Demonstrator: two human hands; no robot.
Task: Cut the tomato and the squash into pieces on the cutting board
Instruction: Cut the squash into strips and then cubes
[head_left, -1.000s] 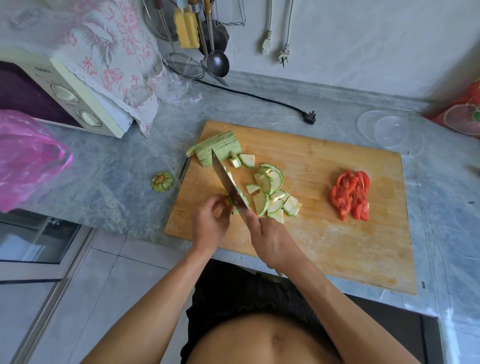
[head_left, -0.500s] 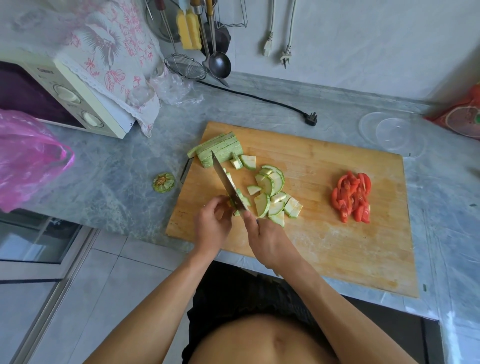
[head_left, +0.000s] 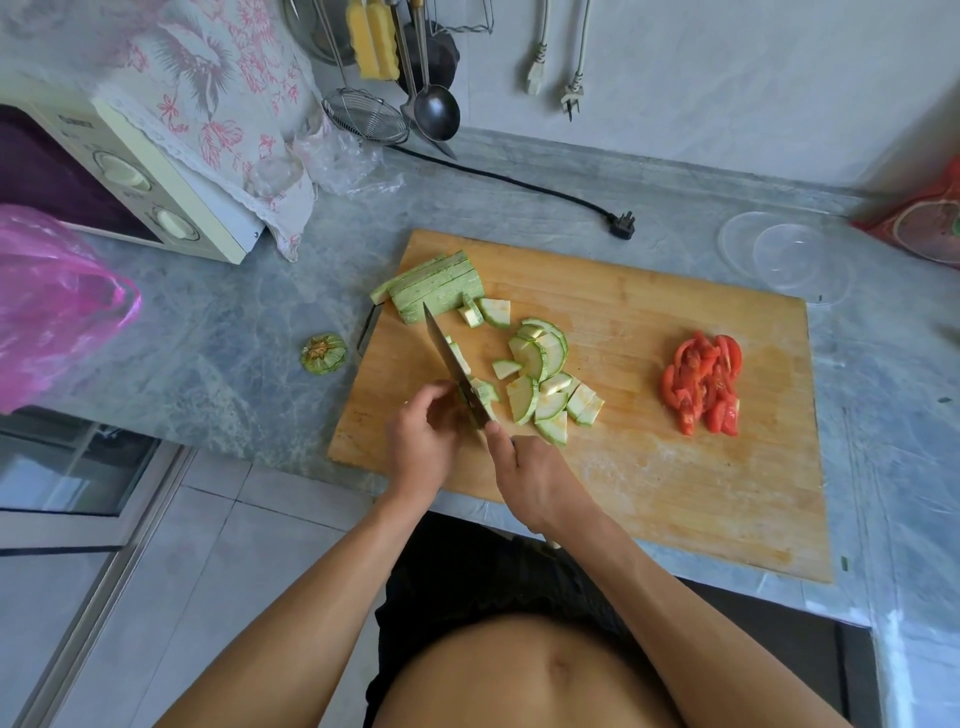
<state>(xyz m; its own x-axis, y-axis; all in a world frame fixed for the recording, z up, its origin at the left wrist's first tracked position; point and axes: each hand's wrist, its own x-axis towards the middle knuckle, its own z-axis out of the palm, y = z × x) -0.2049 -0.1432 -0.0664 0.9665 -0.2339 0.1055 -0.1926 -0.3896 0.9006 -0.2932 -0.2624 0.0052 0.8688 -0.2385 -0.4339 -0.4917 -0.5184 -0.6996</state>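
Observation:
A wooden cutting board (head_left: 675, 499) lies on the grey counter. My right hand (head_left: 535, 478) grips a knife (head_left: 452, 364), its blade angled down into a small piece of squash (head_left: 485, 392) near the board's front left. My left hand (head_left: 421, 441) holds that piece with curled fingers, right beside the blade. Cut squash slices (head_left: 545, 384) lie in a loose heap to the right of the knife. A stack of long squash strips (head_left: 436, 286) rests at the board's back left corner. Sliced tomato (head_left: 704, 384) sits in a pile on the right of the board.
The squash stem end (head_left: 323, 353) lies on the counter left of the board. A microwave (head_left: 104, 176) under a floral cloth and a pink plastic bag (head_left: 52, 301) stand at left. A black cable with plug (head_left: 621, 224) runs behind the board. Clear plastic lids (head_left: 784, 257) lie at back right.
The knife keeps chopping the small squash piece; my hands and the blade stay in nearly the same place. The heaps on the board have not moved.

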